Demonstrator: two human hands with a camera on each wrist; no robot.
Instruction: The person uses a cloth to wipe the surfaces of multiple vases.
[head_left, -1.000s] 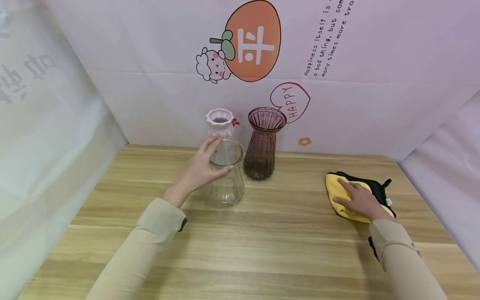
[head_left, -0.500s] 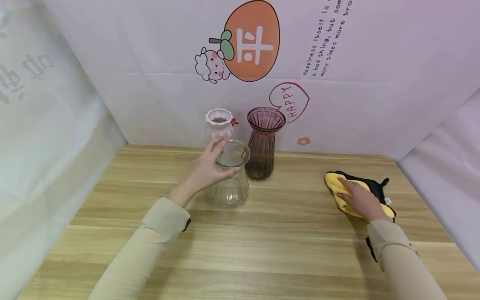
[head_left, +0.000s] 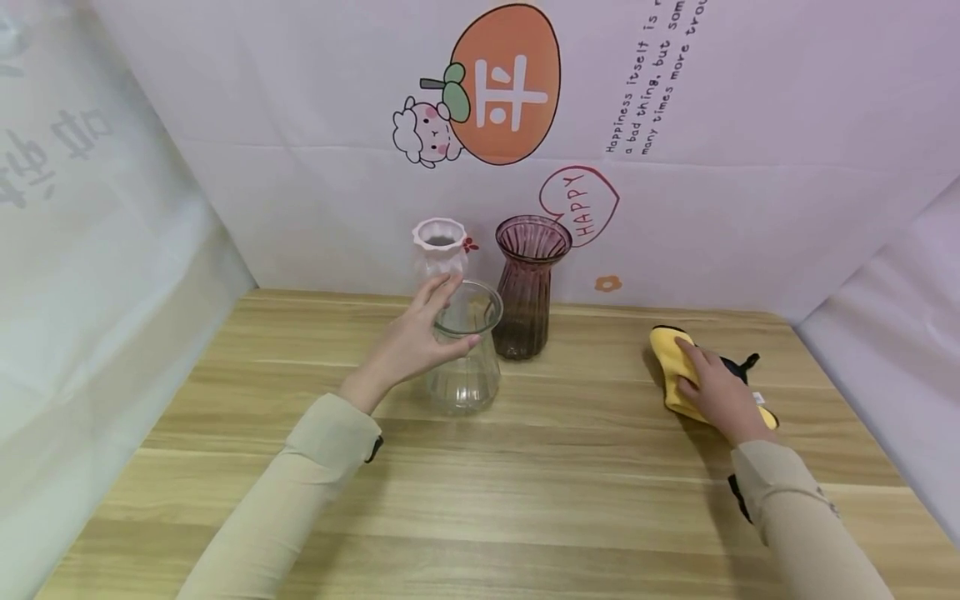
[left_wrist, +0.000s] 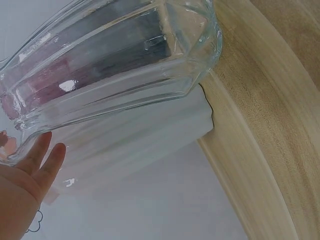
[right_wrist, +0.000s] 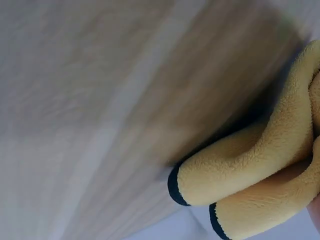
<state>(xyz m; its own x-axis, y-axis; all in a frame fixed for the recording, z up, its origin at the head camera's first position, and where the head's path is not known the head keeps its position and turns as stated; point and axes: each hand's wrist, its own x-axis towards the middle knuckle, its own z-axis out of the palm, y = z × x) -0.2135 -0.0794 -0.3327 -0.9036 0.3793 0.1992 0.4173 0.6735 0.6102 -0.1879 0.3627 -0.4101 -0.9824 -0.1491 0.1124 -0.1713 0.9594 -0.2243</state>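
Left hand (head_left: 411,342) on clear glass vase (head_left: 465,379), thumb at the near side of the neck, fingers curved round the far side just under the rim, so it grips the neck from the left. Vase is upright on the desk (head_left: 480,508), left of centre, ribbed body, wide round mouth. Left wrist view shows two fingers touching the glass at the neck, with a pale vase seen beyond it.

Right hand (head_left: 726,400) at the right part of the desk, pinching yellow cloth (head_left: 670,354), which is bunched under the fingers. Cloth has black edging, a dark reverse side, black loop (head_left: 750,361) and small white tag (head_left: 758,398). Right wrist view is blurred and the fingertips mostly sit behind the folds, so the exact hold looks like a pinch but is hard to confirm.

Purple vase (head_left: 523,304) upright just behind and right of the clear one, flared rim. Pinkish-white vase (head_left: 440,262) behind the clear one, scalloped rim, near the white backdrop (head_left: 300,192). Backdrop carries orange fruit print (head_left: 542,54) and red heart outline (head_left: 617,200) reading HAPPY. Both sleeves beige.
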